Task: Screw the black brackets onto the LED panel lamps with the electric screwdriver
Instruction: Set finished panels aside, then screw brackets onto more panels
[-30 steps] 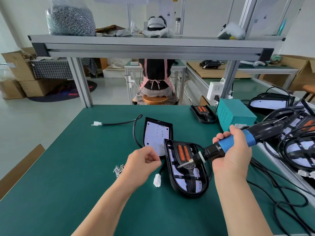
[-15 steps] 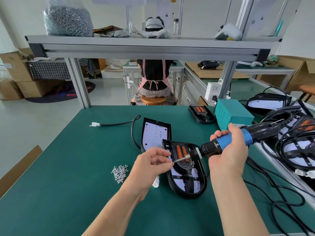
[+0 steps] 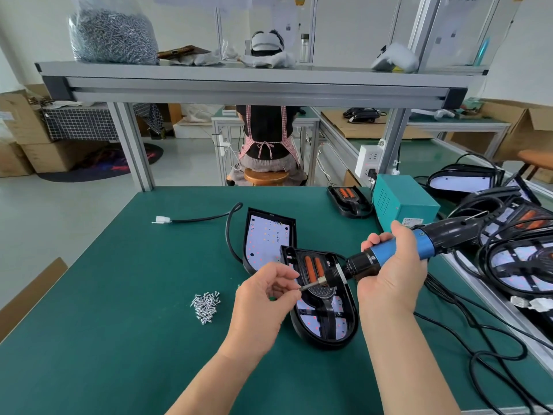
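On the near tabletop [image 3: 119,310], the left hand [image 3: 264,298], which a second ago hung low beside the screw pile [image 3: 206,305], has come up and right, and its thumb and forefinger now pinch the tip of the bit [image 3: 309,285]; any screw between them is too small to tell. The right hand [image 3: 392,280] stays wrapped round the blue grip of the electric screwdriver [image 3: 359,262], lifted slightly above the LED panel lamp [image 3: 342,329]. The lamp's black bracket [image 3: 324,313] lies unmoved, and the lamp overlaps the farther lamp [image 3: 266,238].

The fingers of the left hand [image 3: 263,298] hide the tip of the thin metal screwdriver bit [image 3: 311,284]; a screw there cannot be told. The right edge cuts the black oval lamps [image 3: 520,265].
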A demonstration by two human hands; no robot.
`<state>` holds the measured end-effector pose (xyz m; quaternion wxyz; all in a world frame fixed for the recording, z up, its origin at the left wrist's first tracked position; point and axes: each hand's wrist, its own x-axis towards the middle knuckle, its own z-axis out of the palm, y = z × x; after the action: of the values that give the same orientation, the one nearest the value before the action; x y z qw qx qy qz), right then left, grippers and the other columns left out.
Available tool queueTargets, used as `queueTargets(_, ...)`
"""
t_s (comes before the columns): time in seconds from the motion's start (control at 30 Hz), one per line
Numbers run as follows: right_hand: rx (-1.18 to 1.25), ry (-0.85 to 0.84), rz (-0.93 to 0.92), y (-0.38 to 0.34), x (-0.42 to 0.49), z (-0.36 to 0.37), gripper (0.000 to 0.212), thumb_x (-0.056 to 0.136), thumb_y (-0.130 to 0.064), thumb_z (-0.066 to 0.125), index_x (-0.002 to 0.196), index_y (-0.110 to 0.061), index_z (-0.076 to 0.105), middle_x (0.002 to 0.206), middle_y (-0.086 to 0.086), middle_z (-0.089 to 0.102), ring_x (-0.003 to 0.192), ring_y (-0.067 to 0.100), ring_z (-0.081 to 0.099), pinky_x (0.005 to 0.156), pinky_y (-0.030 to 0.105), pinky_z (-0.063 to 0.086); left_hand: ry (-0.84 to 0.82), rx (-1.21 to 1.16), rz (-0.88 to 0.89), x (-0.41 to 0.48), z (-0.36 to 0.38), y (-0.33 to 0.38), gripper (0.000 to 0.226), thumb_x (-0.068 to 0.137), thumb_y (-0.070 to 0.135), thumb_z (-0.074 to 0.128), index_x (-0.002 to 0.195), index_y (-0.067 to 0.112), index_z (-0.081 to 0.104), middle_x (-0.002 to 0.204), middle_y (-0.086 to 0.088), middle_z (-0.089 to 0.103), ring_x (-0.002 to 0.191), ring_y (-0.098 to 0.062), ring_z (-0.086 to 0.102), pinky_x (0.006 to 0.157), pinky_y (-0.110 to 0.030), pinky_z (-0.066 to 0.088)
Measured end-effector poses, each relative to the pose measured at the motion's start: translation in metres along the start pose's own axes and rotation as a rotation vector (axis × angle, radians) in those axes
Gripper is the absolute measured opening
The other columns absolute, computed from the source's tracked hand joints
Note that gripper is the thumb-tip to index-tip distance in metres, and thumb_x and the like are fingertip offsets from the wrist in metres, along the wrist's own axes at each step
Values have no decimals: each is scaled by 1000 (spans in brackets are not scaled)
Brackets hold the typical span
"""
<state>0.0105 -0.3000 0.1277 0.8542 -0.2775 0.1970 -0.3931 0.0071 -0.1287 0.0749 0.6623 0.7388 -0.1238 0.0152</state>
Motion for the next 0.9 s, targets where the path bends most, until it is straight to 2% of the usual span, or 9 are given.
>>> queueTargets(0.1,6,59,28,2,0,-2,17,88,-12,70,98,-12,56,64,-2,57,58,14,60,60,26,54,72,65,88,-5,6,-3,36,82,-7,73,89,28,70,81,7,72,80,-15,65,78,-18,51)
queueTargets(0.27,20,112,79,4,3,-8,21,88,-11,70,105,-9,57,70,2,56,56,14,61,58,26,54,106,73,117,-12,10,-6,35,83,-6,73,91,28,70,83,8,71,79,-12,63,78,-15,49)
queueTargets(0.37,14,101,80,3,5,-10,22,88,-11,71,106,-9,57,70,1,56,56,15,60,58,26,54,79,116,130,-11,9,-3,36,83,-2,74,95,32,69,85,13,71,79,-5,63,77,-10,47)
queueTargets(0.5,4,46,34,-1,11,-7,25,88,-12,69,110,-9,57,68,0,55,58,15,59,61,28,54,92,151,121,-5,5,-1,30,83,11,78,100,35,70,89,22,73,88,2,66,79,-8,45)
queueTargets(0.6,-32,-23,-32,-5,15,-3,24,87,-12,68,106,-9,54,63,-2,54,56,16,58,59,28,52,216,135,22,6,-2,-6,17,87,20,74,97,33,70,86,17,72,83,1,65,73,-10,46)
queueTargets(0.67,-71,-80,-74,-5,15,-1,21,87,-10,68,101,-10,52,62,-2,53,53,17,56,56,28,51,234,255,-98,17,-5,-11,16,87,31,72,102,28,67,87,12,69,80,0,63,70,-12,45)
queueTargets(0.8,-166,-225,-106,-1,9,6,15,87,-5,66,87,-13,53,59,-2,53,49,17,53,52,29,49,29,416,-308,38,2,-17,48,82,58,68,113,23,56,93,7,64,87,-15,66,81,-32,53)
queueTargets(0.9,-230,-318,-117,4,4,10,14,89,-1,65,89,-9,54,57,-1,53,48,18,53,50,29,47,-53,501,-332,45,14,-19,60,76,67,68,106,17,55,92,5,63,82,-19,67,74,-37,57)
